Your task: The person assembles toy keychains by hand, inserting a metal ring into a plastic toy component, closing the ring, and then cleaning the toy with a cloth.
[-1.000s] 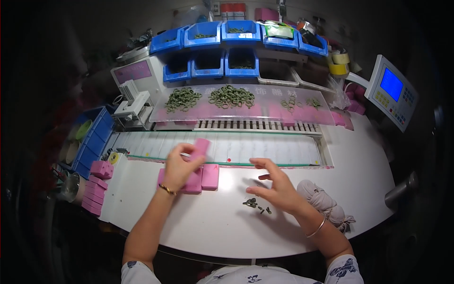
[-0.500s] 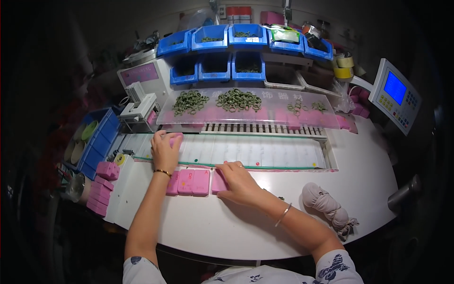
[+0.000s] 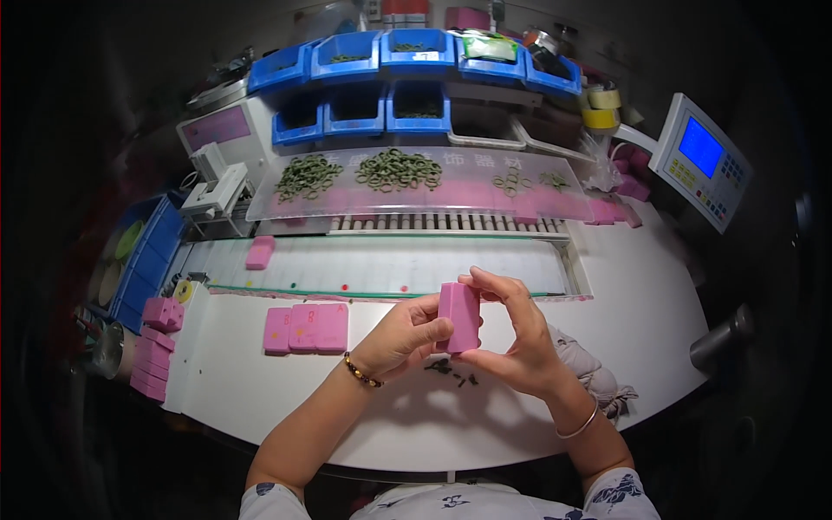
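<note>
Above the right middle of the white table I hold one pink rubber mould (image 3: 465, 316) upright. My left hand (image 3: 400, 336) grips it from the left, thumb on its face. Thumb and fingers of my right hand (image 3: 522, 340) pinch it at its lower and upper ends. Left of my hands, a row of three pink moulds (image 3: 319, 328) lies flat on the table, with red marks on top. Another pink mould (image 3: 260, 252) rests on the left part of the white conveyor belt (image 3: 373, 260). Small dark green bits (image 3: 455, 373) lie below my hands.
Piles of green rings (image 3: 399, 171) lie on a clear shelf behind the belt, under blue bins (image 3: 418, 106). A small white machine (image 3: 217, 192) stands at the left, near stacked pink moulds (image 3: 154, 364). At right are a control screen (image 3: 704, 156) and a bundled grey cloth (image 3: 589, 368).
My left hand has let go of the mould on the belt and come right to the other mould. That mould, beside the row before, is now lifted between both hands. The view has shifted.
</note>
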### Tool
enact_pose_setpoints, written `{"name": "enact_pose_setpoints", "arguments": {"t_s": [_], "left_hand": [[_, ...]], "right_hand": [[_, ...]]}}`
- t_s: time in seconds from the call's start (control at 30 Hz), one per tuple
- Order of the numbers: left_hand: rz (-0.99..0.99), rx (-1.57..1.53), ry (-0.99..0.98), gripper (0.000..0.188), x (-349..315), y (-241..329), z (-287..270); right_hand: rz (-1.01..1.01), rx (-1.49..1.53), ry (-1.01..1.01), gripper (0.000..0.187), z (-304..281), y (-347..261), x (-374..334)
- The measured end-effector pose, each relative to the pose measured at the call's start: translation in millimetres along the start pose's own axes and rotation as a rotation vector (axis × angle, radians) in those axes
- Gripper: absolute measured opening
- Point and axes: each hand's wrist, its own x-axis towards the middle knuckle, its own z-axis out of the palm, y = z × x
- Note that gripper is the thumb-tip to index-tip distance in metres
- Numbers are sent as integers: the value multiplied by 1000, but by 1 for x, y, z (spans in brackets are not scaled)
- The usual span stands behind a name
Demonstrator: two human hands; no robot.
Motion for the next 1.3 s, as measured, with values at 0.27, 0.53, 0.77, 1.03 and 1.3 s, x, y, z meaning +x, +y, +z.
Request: {"name": "enact_pose_setpoints", "arguments": {"t_s": [0.27, 0.53, 0.77, 1.03, 1.3], "left_hand": [[279, 756, 180, 85, 8, -15, 14], [287, 727, 36, 86, 2, -8, 7], [394, 155, 237, 58, 10, -27, 17], [316, -413, 327, 32, 10, -30, 12], [442, -245, 386, 29, 8, -29, 9]], "right_hand": [[191, 131, 15, 54, 11, 3, -11], [155, 414, -34, 52, 0, 12, -17], [383, 757, 261, 55, 9, 4, -17], [-104, 37, 18, 22, 37, -15, -21], [51, 220, 186, 30, 39, -13, -21]]}}
